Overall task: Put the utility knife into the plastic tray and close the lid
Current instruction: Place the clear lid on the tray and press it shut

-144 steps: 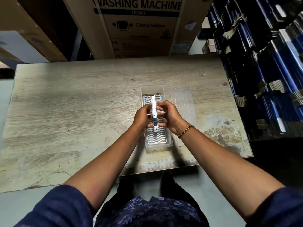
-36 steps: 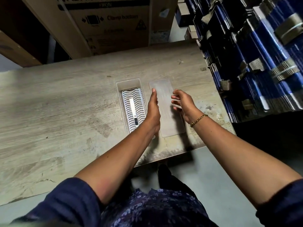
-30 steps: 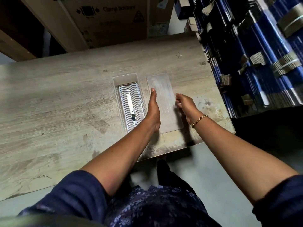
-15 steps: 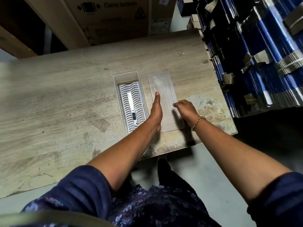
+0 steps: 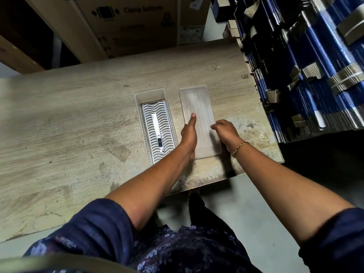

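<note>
Knife seated in tray; lid not yet on.

Utility knife [image 5: 157, 133] lies flat on the ribbed insert of the plastic tray [image 5: 149, 95], near the tabletop's [image 5: 69, 119] front-right corner; long axis runs front-to-back along the tray, dark end toward the near edge. Lid [image 5: 198, 107] lies flat just right of the tray, parallel. Left hand [image 5: 188, 134], fingers straight, edges the lid's left side; right hand [image 5: 224, 131], fingers curled, pinches its right rim. Remaining: lift lid, seat it.

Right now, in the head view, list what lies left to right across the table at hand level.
Tray with knife → left hand → lid → right hand.
</note>
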